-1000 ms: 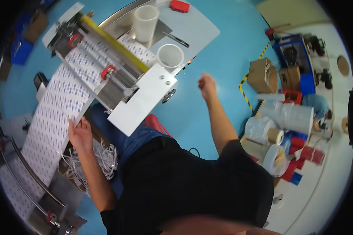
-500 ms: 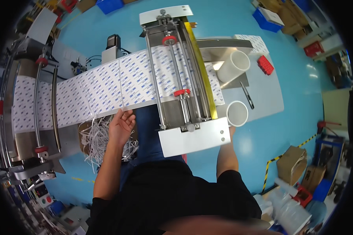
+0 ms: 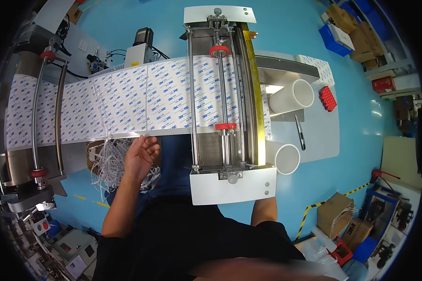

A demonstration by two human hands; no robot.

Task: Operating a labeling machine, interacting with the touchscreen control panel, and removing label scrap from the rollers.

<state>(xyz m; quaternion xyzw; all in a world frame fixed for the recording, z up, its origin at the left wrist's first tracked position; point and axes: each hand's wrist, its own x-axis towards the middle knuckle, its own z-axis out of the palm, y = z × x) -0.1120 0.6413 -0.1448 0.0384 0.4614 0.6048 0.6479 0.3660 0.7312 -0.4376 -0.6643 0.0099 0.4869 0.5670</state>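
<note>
A long white sheet with a repeated blue print [image 3: 122,98] runs left to right across rollers and under a metal roller frame [image 3: 222,145]. Palm up and fingers loosely curled, my left hand [image 3: 141,154] is at the sheet's near edge, its upper fingertips touching or almost touching it. Nothing shows in its palm. My right forearm [image 3: 264,210] goes under the frame's white end plate [image 3: 232,186], which hides the hand. Just past the frame's yellow bar [image 3: 256,107] a short strip of sheet sticks out.
On the grey table [image 3: 321,136] at right are two white tubes [image 3: 300,96], [image 3: 288,158], a black pen-like tool [image 3: 300,132] and a red block [image 3: 328,99]. Shredded strips [image 3: 115,164] fill a box below the sheet. At left stands another roller unit [image 3: 37,117].
The whole view has shifted. My right wrist, seen earlier beside the near tube, is now behind the end plate. Less sheet sticks out past the yellow bar. My left hand stays at the sheet's edge.
</note>
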